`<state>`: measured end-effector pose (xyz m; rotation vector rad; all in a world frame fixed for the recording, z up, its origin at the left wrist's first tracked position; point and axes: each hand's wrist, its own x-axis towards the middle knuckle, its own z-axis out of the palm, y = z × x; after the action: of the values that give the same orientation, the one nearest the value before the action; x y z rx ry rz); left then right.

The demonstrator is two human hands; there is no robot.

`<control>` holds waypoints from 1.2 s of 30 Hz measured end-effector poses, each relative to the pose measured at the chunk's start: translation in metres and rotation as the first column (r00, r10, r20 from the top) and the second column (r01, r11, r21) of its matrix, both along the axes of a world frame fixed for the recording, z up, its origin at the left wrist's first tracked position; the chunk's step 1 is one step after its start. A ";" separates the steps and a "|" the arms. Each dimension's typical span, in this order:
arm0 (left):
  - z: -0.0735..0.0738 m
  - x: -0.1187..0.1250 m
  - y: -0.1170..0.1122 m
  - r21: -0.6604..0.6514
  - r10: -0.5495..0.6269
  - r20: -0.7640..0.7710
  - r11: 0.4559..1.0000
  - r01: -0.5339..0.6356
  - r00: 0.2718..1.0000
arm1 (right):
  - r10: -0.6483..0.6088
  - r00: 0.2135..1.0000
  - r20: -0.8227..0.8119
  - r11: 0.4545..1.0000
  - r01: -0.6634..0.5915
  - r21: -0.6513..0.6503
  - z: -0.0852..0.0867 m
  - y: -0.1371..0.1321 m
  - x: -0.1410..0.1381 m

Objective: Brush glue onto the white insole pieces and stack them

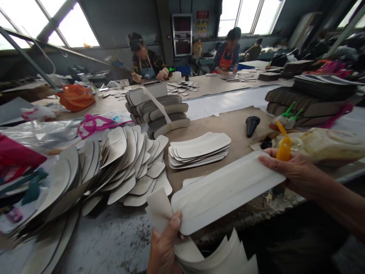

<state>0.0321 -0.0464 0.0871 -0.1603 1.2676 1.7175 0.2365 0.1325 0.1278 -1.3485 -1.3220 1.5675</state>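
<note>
A long white panel (225, 194) with rounded corners slants in front of me, held at both ends. My left hand (167, 241) pinches its lower left corner, thumb on top. A short pale strip (159, 209) stands up beside that thumb; whether the same hand grips it I cannot tell. Under the panel, pale sheets (219, 257) fan out near my left hand. My right hand (299, 173) is closed on the panel's far right end, thumb on its face. A yellow pointed nozzle (283, 148) sticks up by the right thumb and fingers, its lower part hidden.
Stacked white panels (199, 148) lie on brown board ahead. Many loose panels (128, 163) spread leftward, with a tied bundle (159, 108) behind. A black tapered object (252, 126), green-tipped bottles (289, 112) and a yellowed container (330, 146) are at right. Co-workers (148, 61) sit across the table.
</note>
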 end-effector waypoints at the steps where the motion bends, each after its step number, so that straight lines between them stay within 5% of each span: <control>1: 0.000 0.000 0.001 0.016 -0.011 0.024 1.000 0.010 1.000 | -0.013 1.000 -0.019 0.999 0.013 -0.030 -0.001 0.000 0.000; 5: 0.001 0.002 0.005 0.070 -0.036 0.038 0.997 0.033 0.999 | -0.002 1.000 0.019 1.000 0.002 0.021 -0.003 0.003 0.003; 12: -0.001 0.005 0.007 -0.021 -0.033 -0.109 0.999 0.031 0.993 | -0.039 0.873 0.486 0.910 -0.170 0.379 0.003 0.005 0.012; 18: 0.002 0.006 0.010 -0.145 -0.067 -0.168 0.989 0.042 0.984 | -0.049 0.854 0.517 0.883 -0.205 0.422 0.014 -0.006 0.003; 27: 0.000 0.011 0.011 -0.128 -0.039 -0.145 0.992 0.020 0.989 | -0.141 0.848 0.512 0.794 -0.212 0.569 0.016 -0.014 0.001; 36: 0.007 0.009 0.007 -0.123 -0.028 -0.138 0.992 0.011 0.990 | -0.108 0.867 0.487 0.889 -0.135 0.437 0.013 -0.015 0.007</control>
<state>0.0416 -0.0395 0.0936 -0.1007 1.4732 1.6587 0.2438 0.1180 0.1411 -1.4765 -1.8758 0.8305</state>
